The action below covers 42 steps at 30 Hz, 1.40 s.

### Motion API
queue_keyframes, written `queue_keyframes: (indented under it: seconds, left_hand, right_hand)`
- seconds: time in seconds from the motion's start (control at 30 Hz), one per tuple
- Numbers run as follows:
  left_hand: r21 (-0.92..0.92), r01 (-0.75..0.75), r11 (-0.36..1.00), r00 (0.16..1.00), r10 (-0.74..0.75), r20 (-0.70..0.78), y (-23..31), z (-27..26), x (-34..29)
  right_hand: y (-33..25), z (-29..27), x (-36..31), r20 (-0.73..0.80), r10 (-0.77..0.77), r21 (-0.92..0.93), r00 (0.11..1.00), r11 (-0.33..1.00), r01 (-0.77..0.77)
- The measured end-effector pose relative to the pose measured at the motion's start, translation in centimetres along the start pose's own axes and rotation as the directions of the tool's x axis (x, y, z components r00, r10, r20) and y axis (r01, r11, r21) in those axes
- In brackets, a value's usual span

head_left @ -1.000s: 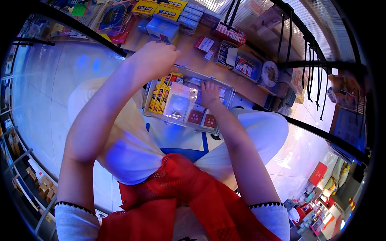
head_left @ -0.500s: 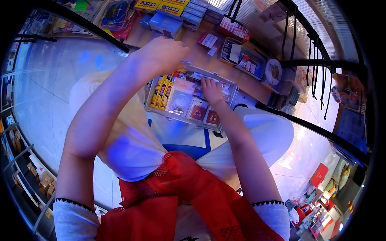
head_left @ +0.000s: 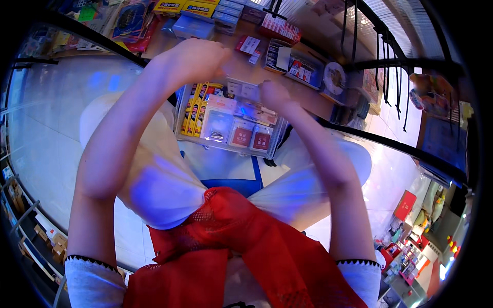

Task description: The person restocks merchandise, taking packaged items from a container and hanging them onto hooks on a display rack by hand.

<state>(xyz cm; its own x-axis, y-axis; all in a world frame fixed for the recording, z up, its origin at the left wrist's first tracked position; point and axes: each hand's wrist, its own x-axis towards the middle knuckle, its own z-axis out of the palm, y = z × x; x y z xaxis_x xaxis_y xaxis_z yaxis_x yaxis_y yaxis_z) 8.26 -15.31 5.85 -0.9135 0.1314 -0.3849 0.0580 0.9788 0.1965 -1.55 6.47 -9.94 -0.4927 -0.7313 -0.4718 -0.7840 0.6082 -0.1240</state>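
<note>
"What's nearest?"

"The clear box (head_left: 233, 148), with two red-brown square packs (head_left: 251, 137) by its near right corner and yellow packs (head_left: 194, 114) along its left edge."

"And the thing in hand?"

"A pale, flat packet (head_left: 242, 90), oblong and partly see-through, at the box's far edge. Its print is too blurred to tell."

"Which way does it lie?"

"Long axis left to right, the right end dipping slightly."

"The grip?"

"The right hand (head_left: 275, 95) has its fingers curled in, grasping the packet's right end. The left hand (head_left: 200, 60) is bent near the other end; I cannot tell whether it holds or touches anything."

"Farther off?"

"The bench (head_left: 304, 98), bearing a light-blue box (head_left: 193, 27) toward its far side."
</note>
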Motion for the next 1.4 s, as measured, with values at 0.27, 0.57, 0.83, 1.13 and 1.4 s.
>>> queue_keyframes:
  seconds: [0.27, 0.57, 0.83, 1.13, 1.4]
  left_hand:
    - [-0.544, 0.087, 0.835, 0.994, -0.111, -0.012, 1.8, -0.8, -0.1]
    - [-0.994, -0.085, 0.066, 0.940, 0.335, -0.058, 5.8, 1.1, -0.1]
    - [-0.990, 0.055, -0.132, 0.998, 0.043, 0.050, 5.6, 1.3, 1.5]
    - [-0.994, -0.006, -0.105, 0.999, -0.049, -0.001, 6.2, 3.4, 2.2]
    - [-0.984, 0.019, -0.179, 0.960, -0.272, 0.068, 4.6, 4.1, 3.8]
  right_hand:
    - [-4.0, -10.3, -10.4, -0.527, -0.509, 0.058, 0.681, 0.778, 0.626]
    - [-4.0, -9.4, -12.1, -0.797, -0.489, -0.275, 0.355, 0.817, 0.507]
    - [-4.3, -8.3, -11.9, -0.880, 0.091, 0.346, 0.467, 0.796, 0.496]
    - [-2.8, -8.5, -11.9, 0.088, 0.039, 0.953, 0.995, -0.293, -0.072]
    - [2.8, -6.4, -11.0, -0.371, 0.463, 0.858, 0.805, 0.502, 0.107]
